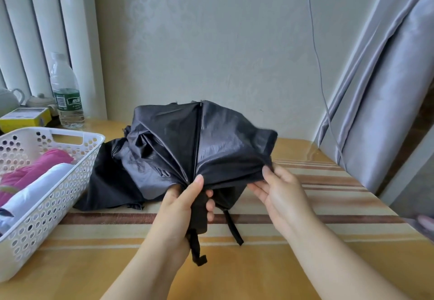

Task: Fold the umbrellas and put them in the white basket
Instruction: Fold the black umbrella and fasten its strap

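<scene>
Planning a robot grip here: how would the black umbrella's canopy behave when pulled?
The black umbrella canopy likely flops; it bunches in loose folds. Its sheen suggests slippery fabric. The left hand grips the handle, the right hand pinches an edge.

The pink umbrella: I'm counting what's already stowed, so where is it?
In the head view, the pink umbrella lies inside the white basket at the table's left, beside a white umbrella.

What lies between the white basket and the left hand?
In the head view, loose black umbrella cloth on the striped table lies between white basket and left hand.
</scene>
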Motion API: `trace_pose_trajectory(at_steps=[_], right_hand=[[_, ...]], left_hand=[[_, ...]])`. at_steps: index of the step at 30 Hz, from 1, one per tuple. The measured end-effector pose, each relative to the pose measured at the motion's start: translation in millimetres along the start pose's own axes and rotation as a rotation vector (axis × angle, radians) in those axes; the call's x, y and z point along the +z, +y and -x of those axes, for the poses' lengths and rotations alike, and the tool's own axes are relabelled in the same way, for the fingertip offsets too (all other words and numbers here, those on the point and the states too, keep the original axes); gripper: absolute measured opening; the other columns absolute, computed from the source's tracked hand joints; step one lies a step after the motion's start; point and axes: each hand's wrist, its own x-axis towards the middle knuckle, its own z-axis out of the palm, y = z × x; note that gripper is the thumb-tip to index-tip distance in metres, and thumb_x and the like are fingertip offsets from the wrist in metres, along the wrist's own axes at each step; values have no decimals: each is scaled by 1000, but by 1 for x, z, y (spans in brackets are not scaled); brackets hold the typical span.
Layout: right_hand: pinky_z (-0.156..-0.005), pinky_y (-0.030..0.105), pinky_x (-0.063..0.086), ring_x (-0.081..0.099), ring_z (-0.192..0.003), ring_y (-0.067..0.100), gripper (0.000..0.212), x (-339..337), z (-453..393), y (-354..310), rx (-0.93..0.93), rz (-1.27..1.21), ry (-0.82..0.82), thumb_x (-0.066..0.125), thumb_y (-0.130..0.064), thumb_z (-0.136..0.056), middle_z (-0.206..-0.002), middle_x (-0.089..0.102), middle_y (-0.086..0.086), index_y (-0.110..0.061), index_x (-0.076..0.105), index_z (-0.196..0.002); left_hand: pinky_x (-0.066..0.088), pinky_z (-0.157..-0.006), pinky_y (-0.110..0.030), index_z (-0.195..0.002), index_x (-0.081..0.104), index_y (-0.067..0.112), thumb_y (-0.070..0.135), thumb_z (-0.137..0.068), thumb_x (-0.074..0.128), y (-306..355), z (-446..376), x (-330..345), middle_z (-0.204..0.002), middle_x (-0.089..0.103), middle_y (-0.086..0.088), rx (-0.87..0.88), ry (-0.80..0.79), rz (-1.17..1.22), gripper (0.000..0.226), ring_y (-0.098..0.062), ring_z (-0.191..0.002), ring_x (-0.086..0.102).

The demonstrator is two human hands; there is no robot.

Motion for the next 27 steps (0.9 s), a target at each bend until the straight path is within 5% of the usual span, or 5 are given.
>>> trace_pose_trajectory(at_steps=[5,10,15,21,27], right_hand=[[-83,29,56,66,-101,14,59,-14,-1,-10,-44,158,-54,42,18,-88,-113,67,-2,-24,48,-129],[-116,47,28,40,-134,18,78,-20,-31,-60,-98,411,-118,60,-17,-90,-147,40,-3,-32,15,-153],[-76,24,51,66,-88,19,42,-20,-44,-88,-90,612,-312,73,-31,-75,-96,72,6,-5,67,-108],[-91,31,51,66,-100,21,43,-20,-37,-104,94,1044,-871,82,-14,-72,-109,69,9,-5,63,-109],[-77,26,57,69,-78,18,26,-16,-39,-101,129,607,-927,78,-10,-75,-85,71,7,-2,62,-93]], left_hand=[[34,-47,-27,-104,53,7,39,-86,60,1,-2,-3,-70,55,-7,7,24,27,37,-16,-50,46],[37,-39,-22,-104,50,8,33,-90,56,0,0,-4,-71,53,-9,-14,-58,4,29,-16,-49,45],[38,-39,-23,-98,49,6,35,-89,55,-1,-1,-2,-69,52,-11,-6,-80,-69,31,-19,-49,44],[42,-52,-32,-100,49,3,29,-85,58,-6,-4,-4,-69,55,-12,39,-49,-112,32,-22,-55,50],[46,-53,-32,-104,51,-1,22,-92,56,-9,-4,-2,-68,58,-13,27,-20,-82,26,-22,-54,53]])
